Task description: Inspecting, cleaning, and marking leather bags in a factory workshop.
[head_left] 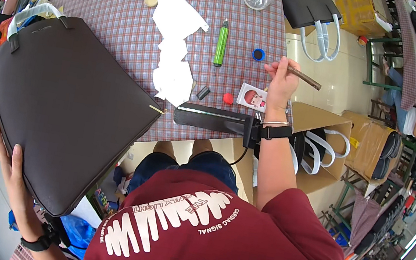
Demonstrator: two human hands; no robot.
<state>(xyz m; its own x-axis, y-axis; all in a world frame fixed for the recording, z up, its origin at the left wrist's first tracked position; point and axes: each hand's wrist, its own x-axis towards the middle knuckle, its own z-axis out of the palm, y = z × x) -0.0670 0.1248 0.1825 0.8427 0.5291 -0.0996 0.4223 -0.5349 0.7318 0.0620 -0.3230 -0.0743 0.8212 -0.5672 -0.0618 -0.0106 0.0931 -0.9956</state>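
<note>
"Where's the big dark bag?"
"At the left, partly over the desk. The left hand touches its edge, with fingers spread."
"And the right hand?"
"Its fingers pinch a thin brown stick, near the little blue cap on the desk."

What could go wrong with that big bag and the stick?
The dark bag reaches past the table; it might slip if the left hand at its edge loosens.

The right hand holds a brown stick near the little blue cap, so a bump could tip that.
</note>
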